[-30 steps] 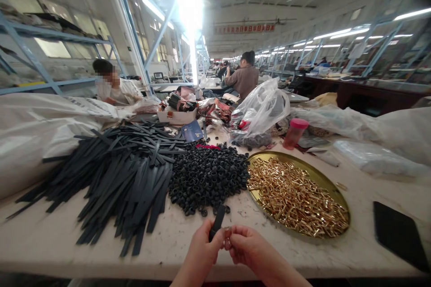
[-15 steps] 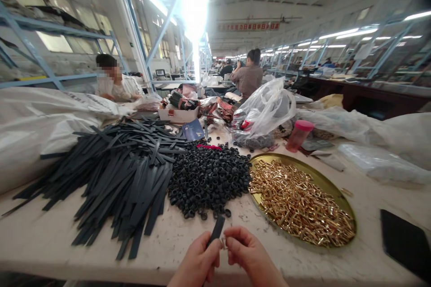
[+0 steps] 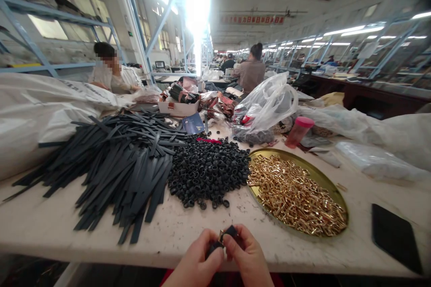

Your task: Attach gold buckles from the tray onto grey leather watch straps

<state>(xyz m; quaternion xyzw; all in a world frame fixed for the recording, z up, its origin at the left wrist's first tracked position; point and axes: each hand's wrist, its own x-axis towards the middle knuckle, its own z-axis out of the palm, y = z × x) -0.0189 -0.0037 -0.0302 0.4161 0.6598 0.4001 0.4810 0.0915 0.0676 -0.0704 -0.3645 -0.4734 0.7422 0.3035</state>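
At the front edge of the table, my left hand (image 3: 201, 256) is closed around a dark strap (image 3: 230, 230). A small gold buckle (image 3: 221, 235) sits on that strap between my two hands. The strap's free end is pinched in the fingers of my right hand (image 3: 248, 251). Fingers hide most of the strap. Beyond my hands lies a heap of small black loops (image 3: 208, 172). Left of it spreads a pile of loose dark straps (image 3: 126, 179). To the right, many gold buckles (image 3: 296, 197) fill an oval gold tray (image 3: 325, 176).
A black flat phone-like slab (image 3: 394, 235) lies at the right edge. Behind the tray stand a pink-lidded jar (image 3: 299, 132) and a clear plastic bag (image 3: 267, 101). A white box (image 3: 178, 110) is at the back. One person (image 3: 112, 69) sits at back left, another (image 3: 252, 69) farther off.
Both hands have moved slightly down and closer together. The strap's end, which stuck up from my left hand, is now bent over at the buckle and held by my right fingers.
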